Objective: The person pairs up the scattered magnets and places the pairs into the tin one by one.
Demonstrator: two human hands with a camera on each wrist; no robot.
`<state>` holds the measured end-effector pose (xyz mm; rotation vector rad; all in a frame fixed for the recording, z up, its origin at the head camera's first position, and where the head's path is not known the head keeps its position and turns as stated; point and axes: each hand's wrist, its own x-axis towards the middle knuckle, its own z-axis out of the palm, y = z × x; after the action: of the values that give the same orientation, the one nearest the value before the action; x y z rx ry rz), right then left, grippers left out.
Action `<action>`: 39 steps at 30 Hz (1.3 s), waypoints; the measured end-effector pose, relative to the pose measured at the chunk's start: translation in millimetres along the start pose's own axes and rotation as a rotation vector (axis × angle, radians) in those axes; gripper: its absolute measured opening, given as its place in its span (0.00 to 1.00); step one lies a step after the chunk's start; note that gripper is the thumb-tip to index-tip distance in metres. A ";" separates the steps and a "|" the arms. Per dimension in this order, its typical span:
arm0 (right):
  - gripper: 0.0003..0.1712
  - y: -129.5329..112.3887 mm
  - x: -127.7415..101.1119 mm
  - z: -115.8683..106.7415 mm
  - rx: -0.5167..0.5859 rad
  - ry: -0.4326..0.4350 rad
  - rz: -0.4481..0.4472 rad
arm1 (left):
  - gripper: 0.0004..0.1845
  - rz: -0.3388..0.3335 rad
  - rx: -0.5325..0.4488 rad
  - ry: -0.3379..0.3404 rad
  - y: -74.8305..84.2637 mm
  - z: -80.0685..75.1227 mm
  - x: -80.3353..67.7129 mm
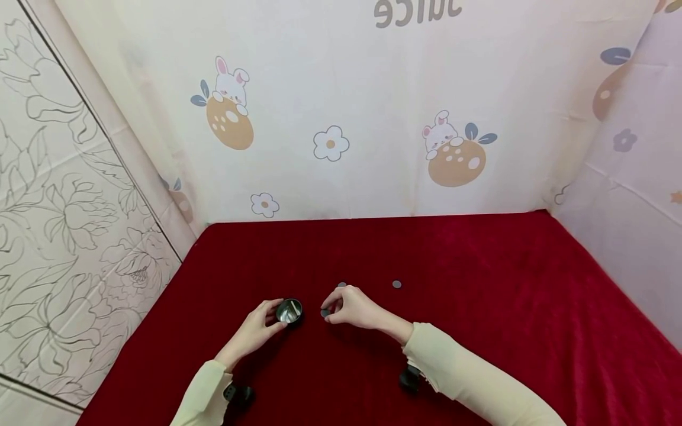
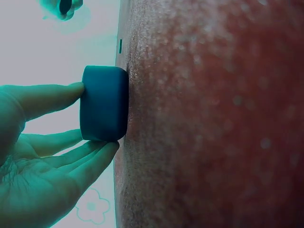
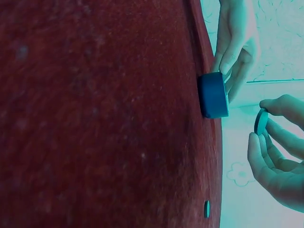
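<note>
My left hand (image 1: 254, 328) grips a small, dark, round container (image 1: 289, 310) from its left side, thumb and fingers against its wall. Its open top faces up, and the inside looks shiny with a pale strip in it. In the left wrist view the container (image 2: 104, 103) stands on the red cloth. Just to the right of it, my right hand (image 1: 351, 307) pinches a thin dark disc (image 3: 261, 121) by its edges, raised above the cloth. Two similar discs lie flat beyond that hand: one disc (image 1: 396, 284) in plain sight, another disc (image 1: 342, 284) partly hidden by the fingers.
Red velvety cloth (image 1: 479, 296) covers the table. A pale printed curtain (image 1: 373, 89) with rabbits and flowers rises behind the back edge. Another curtain (image 1: 629, 195) hangs at the right, and a panel with flower line drawings (image 1: 64, 207) stands at the left.
</note>
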<state>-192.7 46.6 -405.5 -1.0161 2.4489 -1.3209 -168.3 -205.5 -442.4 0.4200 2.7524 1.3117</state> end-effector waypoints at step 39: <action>0.10 -8.7 44.4 49.0 0.152 0.095 0.105 | 0.25 -0.053 -0.103 -0.013 3.1 -3.3 2.8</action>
<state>-199.8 -18.0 -420.6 -0.7950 2.3874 -1.5250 -170.9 -205.3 -437.7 0.3453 2.6509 1.4249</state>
